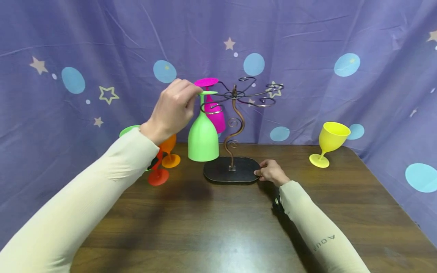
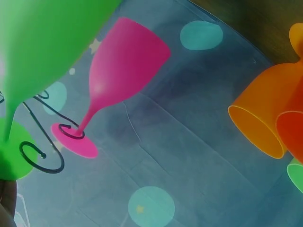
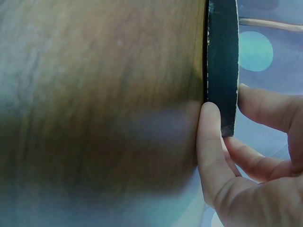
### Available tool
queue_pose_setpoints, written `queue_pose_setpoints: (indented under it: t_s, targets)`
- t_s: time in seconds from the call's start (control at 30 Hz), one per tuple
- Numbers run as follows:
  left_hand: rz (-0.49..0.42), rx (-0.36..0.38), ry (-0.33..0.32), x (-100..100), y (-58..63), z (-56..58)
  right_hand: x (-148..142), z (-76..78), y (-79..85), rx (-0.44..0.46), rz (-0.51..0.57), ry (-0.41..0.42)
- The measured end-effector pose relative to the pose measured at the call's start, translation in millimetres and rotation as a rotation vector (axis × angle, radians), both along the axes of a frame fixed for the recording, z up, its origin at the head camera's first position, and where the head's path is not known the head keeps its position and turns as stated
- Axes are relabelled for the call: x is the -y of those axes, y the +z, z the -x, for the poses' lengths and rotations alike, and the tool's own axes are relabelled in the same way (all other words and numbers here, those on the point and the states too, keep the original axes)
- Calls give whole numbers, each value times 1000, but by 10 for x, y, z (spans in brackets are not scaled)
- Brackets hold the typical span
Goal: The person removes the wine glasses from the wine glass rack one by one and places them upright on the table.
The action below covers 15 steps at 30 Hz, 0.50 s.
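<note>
My left hand [image 1: 174, 106] pinches the foot of a light green plastic goblet [image 1: 203, 138], which is upside down at the left of a metal stemware rack [image 1: 243, 123]. A curled rack hook [image 2: 59, 163] lies close by the goblet's stem in the left wrist view. Behind it, a magenta goblet [image 1: 216, 117] hangs upside down by its foot from another hook. My right hand [image 1: 271, 172] grips the right end of the rack's black oval base [image 1: 218, 172]. In the right wrist view, thumb and fingers are on both faces of the base edge [image 3: 222, 61].
On the brown wooden table [image 1: 205, 227], an orange goblet [image 1: 170, 161] and a red goblet [image 1: 158, 177] stand at the left, partly hidden by my left arm. Another green goblet [image 1: 128, 130] shows behind it. A yellow goblet [image 1: 331, 136] stands far right. A purple curtain [image 1: 300, 38] hangs behind.
</note>
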<state>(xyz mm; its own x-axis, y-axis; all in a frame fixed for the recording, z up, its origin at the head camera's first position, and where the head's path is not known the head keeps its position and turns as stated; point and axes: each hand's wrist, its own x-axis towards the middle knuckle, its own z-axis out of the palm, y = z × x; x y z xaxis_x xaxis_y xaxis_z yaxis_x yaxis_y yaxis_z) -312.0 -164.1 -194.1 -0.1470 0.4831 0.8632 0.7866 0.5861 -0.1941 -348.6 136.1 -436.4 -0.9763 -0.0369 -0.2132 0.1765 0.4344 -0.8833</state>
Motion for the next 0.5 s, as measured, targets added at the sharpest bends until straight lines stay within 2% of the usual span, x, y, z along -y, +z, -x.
queue_pose_setpoints:
  t_s: [0.33, 0.5]
  targets:
    - [-141, -37, 0, 123, -51, -208, -14, -1, -11, -1, 10, -7]
    - [-229, -43, 54, 248, -135, -304, -17, 3, -18, -6, 18, -2]
